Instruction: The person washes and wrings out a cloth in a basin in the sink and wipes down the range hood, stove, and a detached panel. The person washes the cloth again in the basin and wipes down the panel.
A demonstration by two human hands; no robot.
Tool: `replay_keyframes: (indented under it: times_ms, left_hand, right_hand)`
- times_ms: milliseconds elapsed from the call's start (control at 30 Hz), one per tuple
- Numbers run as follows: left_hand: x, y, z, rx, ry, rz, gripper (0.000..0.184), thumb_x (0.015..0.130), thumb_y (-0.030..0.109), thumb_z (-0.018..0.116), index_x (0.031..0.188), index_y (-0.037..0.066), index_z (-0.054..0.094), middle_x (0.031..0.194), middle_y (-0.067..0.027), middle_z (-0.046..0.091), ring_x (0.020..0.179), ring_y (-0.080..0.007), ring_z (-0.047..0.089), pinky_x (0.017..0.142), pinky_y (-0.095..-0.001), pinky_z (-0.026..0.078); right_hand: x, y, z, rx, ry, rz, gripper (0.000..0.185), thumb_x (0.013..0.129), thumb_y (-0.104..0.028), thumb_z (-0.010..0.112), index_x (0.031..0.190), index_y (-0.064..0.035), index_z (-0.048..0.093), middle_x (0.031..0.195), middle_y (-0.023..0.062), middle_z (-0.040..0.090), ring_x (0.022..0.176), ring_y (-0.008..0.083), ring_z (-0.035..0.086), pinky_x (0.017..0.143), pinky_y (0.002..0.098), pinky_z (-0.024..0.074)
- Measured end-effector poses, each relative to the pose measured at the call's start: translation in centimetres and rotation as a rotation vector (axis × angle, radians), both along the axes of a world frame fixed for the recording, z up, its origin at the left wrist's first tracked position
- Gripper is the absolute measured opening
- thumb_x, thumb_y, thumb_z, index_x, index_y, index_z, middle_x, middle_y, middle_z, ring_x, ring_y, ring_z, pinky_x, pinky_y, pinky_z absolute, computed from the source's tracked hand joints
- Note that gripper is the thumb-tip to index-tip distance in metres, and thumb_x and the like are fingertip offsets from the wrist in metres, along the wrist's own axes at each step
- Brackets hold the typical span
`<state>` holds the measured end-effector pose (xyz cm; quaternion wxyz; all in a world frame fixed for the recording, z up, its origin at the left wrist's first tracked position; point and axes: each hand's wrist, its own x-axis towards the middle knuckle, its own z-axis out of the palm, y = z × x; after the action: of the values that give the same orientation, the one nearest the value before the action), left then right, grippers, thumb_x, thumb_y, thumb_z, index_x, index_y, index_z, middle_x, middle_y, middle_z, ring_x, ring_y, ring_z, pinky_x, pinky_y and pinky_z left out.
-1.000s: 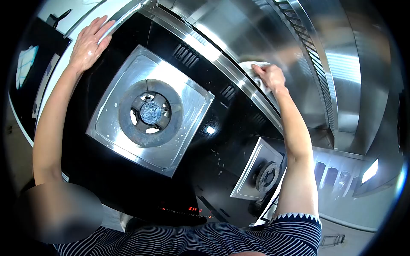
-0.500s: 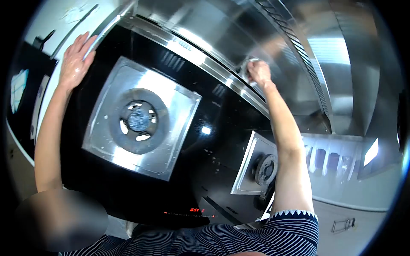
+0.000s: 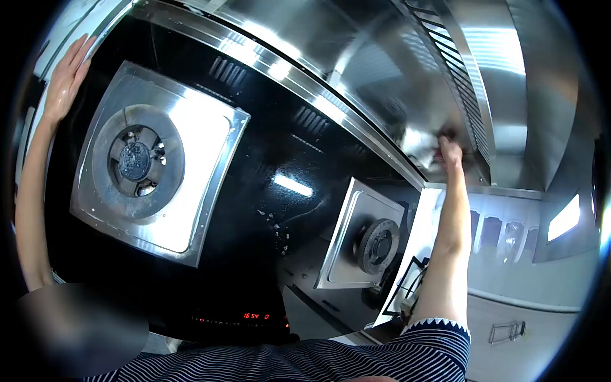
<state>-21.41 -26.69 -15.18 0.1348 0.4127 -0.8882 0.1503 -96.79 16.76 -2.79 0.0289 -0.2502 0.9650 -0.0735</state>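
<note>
A broad lane of black stovetop (image 3: 248, 197), dotted with pale specks (image 3: 279, 234), opens between the left burner (image 3: 135, 160) on its steel tray (image 3: 207, 127) and the right burner (image 3: 379, 247), the main obstacles to a sideways pass. A narrower strip runs behind the left burner, bounded by the steel wall (image 3: 369, 70). The left hand (image 3: 67, 81) takes up the left edge; a right arm (image 3: 450, 242) bars the far right, its blurred right hand (image 3: 450, 151) near the slatted vent (image 3: 459, 79).
</note>
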Motion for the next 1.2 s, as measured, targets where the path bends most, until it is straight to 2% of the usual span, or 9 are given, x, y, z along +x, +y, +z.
replay_keyframes:
  times_ms: [133, 333, 400, 567, 700, 900, 1000, 1033, 1200]
  left_hand:
    - [-0.1, 0.0, 0.1, 0.018, 0.032, -0.023, 0.043, 0.093, 0.036, 0.036, 0.134, 0.021, 0.037, 0.139, -0.0052, 0.034, 0.127, -0.0276, 0.032, 0.105, -0.0386, 0.026]
    - [-0.6, 0.7, 0.3, -0.020, -0.024, 0.041, 0.044, 0.092, 0.036, 0.036, 0.133, 0.020, 0.037, 0.139, -0.0048, 0.033, 0.128, -0.0272, 0.030, 0.106, -0.0389, 0.025]
    - [-0.8, 0.5, 0.5, -0.009, -0.031, 0.047, 0.045, 0.093, 0.037, 0.036, 0.134, 0.020, 0.037, 0.140, -0.0041, 0.033, 0.129, -0.0267, 0.029, 0.106, -0.0390, 0.024]
    - [-0.4, 0.4, 0.5, 0.063, -0.008, 0.034, 0.047, 0.092, 0.043, 0.033, 0.134, 0.021, 0.036, 0.141, -0.0019, 0.031, 0.130, -0.0254, 0.026, 0.107, -0.0392, 0.021]
    - [-0.3, 0.3, 0.2, 0.045, -0.031, 0.073, 0.050, 0.091, 0.047, 0.031, 0.135, 0.023, 0.035, 0.141, -0.0011, 0.031, 0.130, -0.0251, 0.026, 0.108, -0.0394, 0.020]
    - [-0.3, 0.4, 0.2, 0.014, -0.048, 0.058, 0.049, 0.092, 0.046, 0.031, 0.135, 0.023, 0.035, 0.141, -0.0015, 0.031, 0.130, -0.0247, 0.026, 0.108, -0.0392, 0.021]
    - [-0.2, 0.6, 0.4, 0.041, -0.038, 0.051, 0.048, 0.092, 0.044, 0.031, 0.135, 0.023, 0.035, 0.142, -0.0013, 0.028, 0.131, -0.0233, 0.025, 0.108, -0.0385, 0.021]
    - [-0.2, 0.5, 0.6, 0.051, -0.033, 0.045, 0.047, 0.092, 0.043, 0.031, 0.135, 0.023, 0.034, 0.142, -0.0013, 0.028, 0.131, -0.0233, 0.026, 0.108, -0.0383, 0.021]
    - [-0.5, 0.5, 0.4, -0.015, -0.039, 0.019, 0.045, 0.093, 0.039, 0.033, 0.135, 0.021, 0.035, 0.140, -0.0034, 0.031, 0.129, -0.0252, 0.028, 0.106, -0.0383, 0.024]
  right_hand:
    - [2.8, -0.3, 0.9, -0.091, -0.074, -0.127, 0.033, 0.079, -0.031, 0.050, 0.085, -0.0016, 0.064, 0.067, 0.0098, 0.063, 0.057, 0.0198, 0.059, 0.051, 0.0305, 0.0459]
    - [14.4, -12.1, 1.5, -0.481, -0.505, 0.211, 0.026, 0.084, -0.021, 0.051, 0.086, 0.0010, 0.064, 0.082, 0.0102, 0.065, 0.067, 0.0145, 0.062, 0.064, 0.0258, 0.0473]
    - [17.2, -18.2, -1.4, -0.493, -0.670, 0.312, 0.025, 0.087, -0.016, 0.050, 0.090, 0.0071, 0.060, 0.085, 0.0140, 0.065, 0.077, 0.0201, 0.065, 0.071, 0.0275, 0.0513]
    - [24.6, -24.6, -3.5, -0.652, -0.749, 0.428, 0.024, 0.082, -0.013, 0.055, 0.078, 0.0093, 0.062, 0.070, 0.0113, 0.063, 0.063, 0.0155, 0.062, 0.061, 0.0254, 0.0490]
    - [17.4, -19.6, -5.0, -0.516, -0.522, 0.401, 0.031, 0.081, -0.022, 0.055, 0.078, 0.0074, 0.065, 0.067, 0.0094, 0.064, 0.059, 0.0100, 0.054, 0.055, 0.0256, 0.0424]
    - [10.4, -9.7, -4.4, -0.342, -0.402, 0.300, 0.035, 0.078, -0.029, 0.056, 0.077, 0.0040, 0.068, 0.066, 0.0095, 0.064, 0.064, 0.0127, 0.057, 0.063, 0.0281, 0.0451]
    - [1.5, -3.1, -6.9, 0.061, -0.050, 0.236, 0.035, 0.074, -0.034, 0.054, 0.075, -0.0017, 0.068, 0.070, 0.0157, 0.065, 0.070, 0.0237, 0.064, 0.067, 0.0346, 0.0476]
    - [-1.3, -1.5, -8.3, 0.091, -0.045, 0.203, 0.029, 0.075, -0.022, 0.059, 0.076, 0.0056, 0.067, 0.068, 0.0097, 0.065, 0.062, 0.0166, 0.061, 0.061, 0.0326, 0.0486]
    - [2.7, -5.2, -9.1, 0.442, 0.199, 0.236, 0.033, 0.071, -0.031, 0.056, 0.069, -0.0003, 0.066, 0.069, 0.0212, 0.062, 0.069, 0.0304, 0.063, 0.067, 0.0381, 0.0485]
